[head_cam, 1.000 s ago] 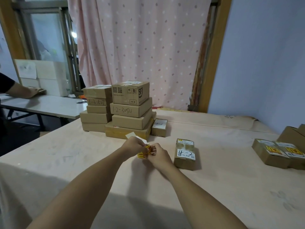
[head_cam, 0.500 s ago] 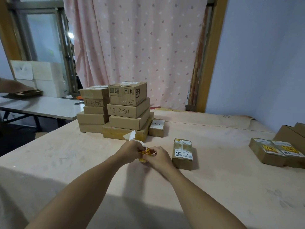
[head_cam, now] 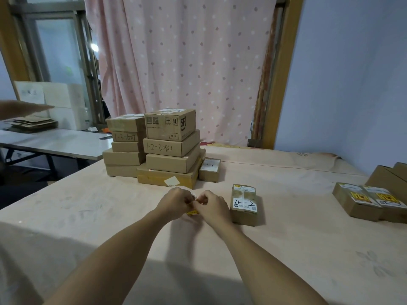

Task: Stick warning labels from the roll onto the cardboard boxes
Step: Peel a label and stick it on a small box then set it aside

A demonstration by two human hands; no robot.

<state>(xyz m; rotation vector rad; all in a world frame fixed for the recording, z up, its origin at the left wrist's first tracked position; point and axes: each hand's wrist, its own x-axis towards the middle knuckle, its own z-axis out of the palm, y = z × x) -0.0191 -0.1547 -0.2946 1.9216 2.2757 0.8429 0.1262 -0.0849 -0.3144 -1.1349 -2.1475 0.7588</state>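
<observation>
My left hand and my right hand meet over the table centre, both closed around a small roll of yellow warning labels, mostly hidden by my fingers. A strip of white backing paper sticks up behind my left hand. A small cardboard box marked "4-2" lies just right of my right hand. Two boxes with yellow labels sit at the right. A stack of cardboard boxes stands behind my hands.
A small box marked "2-2" leans beside the stack. More brown boxes sit at the far right edge. Another person's arm reaches over flat cardboard on a white side table at the left.
My hands stay together on the roll and turn it slightly; the white backing strip now shows less. The other person's arm at the left has lifted off the flat cardboard.
</observation>
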